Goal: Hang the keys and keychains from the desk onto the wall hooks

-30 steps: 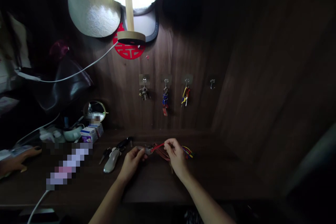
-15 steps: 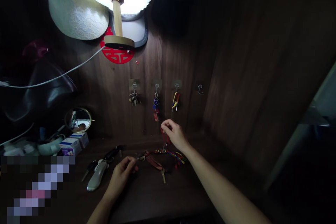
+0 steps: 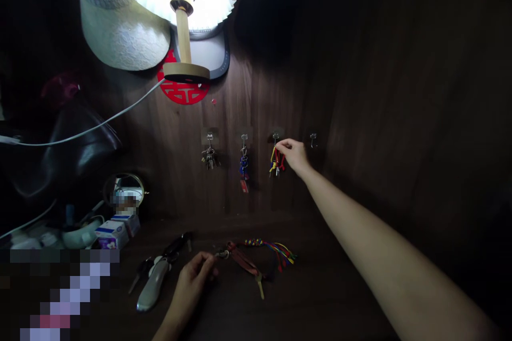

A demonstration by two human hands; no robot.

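At the third wall hook point(image 3: 276, 136), my right hand point(image 3: 295, 155) is closed in a pinch on a red cord loop point(image 3: 282, 160). It hangs right beside a yellow cord with keys point(image 3: 272, 162), and my fingertips are close under the hook. Whether the loop rests on the hook cannot be made out. Down on the dark wooden surface, my left hand point(image 3: 195, 275) pinches the end of a keychain with a brown strap point(image 3: 242, 259) and a brass key point(image 3: 261, 286). A braided multicoloured tassel point(image 3: 276, 248) lies just behind the strap.
Bunches of keys point(image 3: 210, 159) and a blue keychain point(image 3: 244, 164) hang on the two hooks to the left; a bare hook point(image 3: 313, 139) is on the right. A grey-handled tool point(image 3: 154, 282), boxes point(image 3: 112, 233), a round mirror point(image 3: 127, 187) and a lit lamp point(image 3: 184, 37) stand left.
My right hand has risen from just above the surface to the third hook, carrying the red cord loop. My left hand stays at the brown-strap keychain. The view has shifted slightly.
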